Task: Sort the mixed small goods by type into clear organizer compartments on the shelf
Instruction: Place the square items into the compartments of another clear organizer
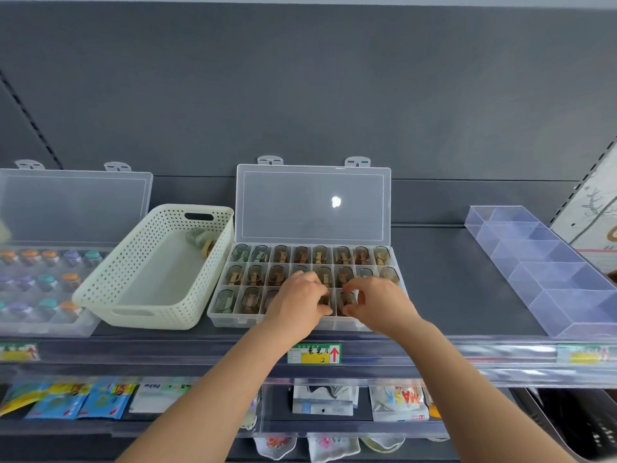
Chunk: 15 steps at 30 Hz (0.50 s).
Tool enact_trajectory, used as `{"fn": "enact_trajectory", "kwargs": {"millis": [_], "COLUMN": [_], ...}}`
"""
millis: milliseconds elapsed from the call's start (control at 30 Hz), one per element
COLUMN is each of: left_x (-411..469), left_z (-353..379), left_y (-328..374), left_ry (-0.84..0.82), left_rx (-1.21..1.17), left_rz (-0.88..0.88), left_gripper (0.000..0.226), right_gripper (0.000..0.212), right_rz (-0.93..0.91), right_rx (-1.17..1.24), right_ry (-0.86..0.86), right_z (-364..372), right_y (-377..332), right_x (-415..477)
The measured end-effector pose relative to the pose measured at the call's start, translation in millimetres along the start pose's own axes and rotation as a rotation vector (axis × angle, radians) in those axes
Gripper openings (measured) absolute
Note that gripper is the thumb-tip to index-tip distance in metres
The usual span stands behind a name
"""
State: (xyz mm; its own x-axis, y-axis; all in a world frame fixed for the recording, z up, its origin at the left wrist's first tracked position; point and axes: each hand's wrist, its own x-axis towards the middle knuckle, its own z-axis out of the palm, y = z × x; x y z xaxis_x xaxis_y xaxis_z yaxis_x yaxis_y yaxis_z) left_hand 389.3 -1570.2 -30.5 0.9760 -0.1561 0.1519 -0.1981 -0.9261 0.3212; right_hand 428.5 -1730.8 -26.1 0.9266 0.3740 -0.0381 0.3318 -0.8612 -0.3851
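Flanking organizer (217, 317): white basket (110, 285) left, clear divider tray (534, 262) right.

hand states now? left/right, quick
Left hand: fingers curled on a brown item in the front row of the organizer.
Right hand: pinching the neighbouring brown item.

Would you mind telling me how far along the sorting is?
In the clear organizer, the back two rows look filled. The left hand and right hand each pinch a small piece in its front row. A few pieces remain in the white basket.
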Motion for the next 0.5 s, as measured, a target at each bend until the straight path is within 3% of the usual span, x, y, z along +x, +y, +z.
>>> {"fn": "enact_trajectory", "kwargs": {"millis": [267, 500], "left_x": [-5, -9], "left_z": [-21, -87], "left_y": [-12, -76], "left_ry": [0.087, 0.23], "left_rx": [0.044, 0.248], "left_rz": [0.004, -0.116], "left_gripper": [0.033, 0.025], "right_gripper": [0.031, 0.032], "right_rz": [-0.051, -0.285], "right_rx": [-0.011, 0.014], "right_ry": [0.082, 0.11], "right_z": [-1, 1], "right_y": [-12, -73], "right_x": [10, 42]}}
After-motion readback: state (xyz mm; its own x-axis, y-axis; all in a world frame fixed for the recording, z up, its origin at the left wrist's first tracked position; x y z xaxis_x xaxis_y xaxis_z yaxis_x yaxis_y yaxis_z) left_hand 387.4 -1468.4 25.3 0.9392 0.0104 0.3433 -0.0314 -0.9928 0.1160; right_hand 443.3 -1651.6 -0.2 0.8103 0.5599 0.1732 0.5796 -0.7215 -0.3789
